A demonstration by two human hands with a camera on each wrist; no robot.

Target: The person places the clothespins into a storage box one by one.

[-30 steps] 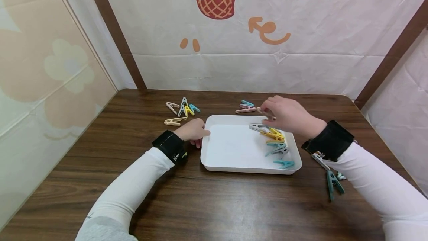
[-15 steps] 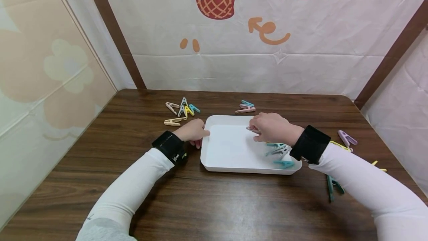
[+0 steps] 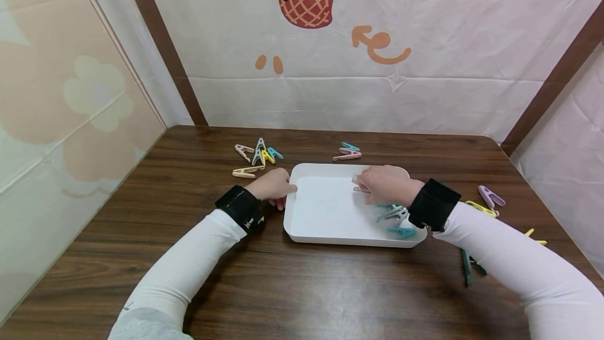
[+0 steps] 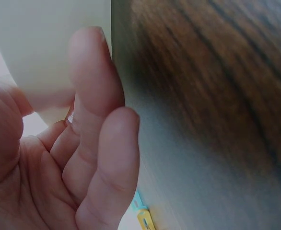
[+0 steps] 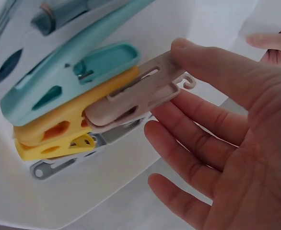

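Observation:
A white tray (image 3: 325, 214) lies on the wooden table. My left hand (image 3: 271, 185) grips its left edge, thumb over the rim and fingers along the outside wall. Over the tray's right half, my right hand (image 3: 387, 183) pinches a beige clothespin (image 5: 104, 112) between thumb and fingers; the other fingers are spread below. That clothespin lies against a row in the tray: an orange-yellow clothespin (image 5: 35, 134), a teal clothespin (image 5: 23, 112) and a grey clothespin (image 5: 47, 170) among them. In the head view my right hand hides part of this row.
Behind the tray lie a pink clothespin (image 3: 347, 155) and a blue clothespin (image 3: 350, 146). Several more, including a cream clothespin (image 3: 244, 172), are grouped at the back left. Right of the tray are a purple clothespin (image 3: 491, 197) and a dark green clothespin (image 3: 466, 266), partly behind my sleeve.
My right hand has come from behind the tray's back rim, forward and down into the tray, bringing the beige clothespin to the row. The left hand has stayed on the tray's edge.

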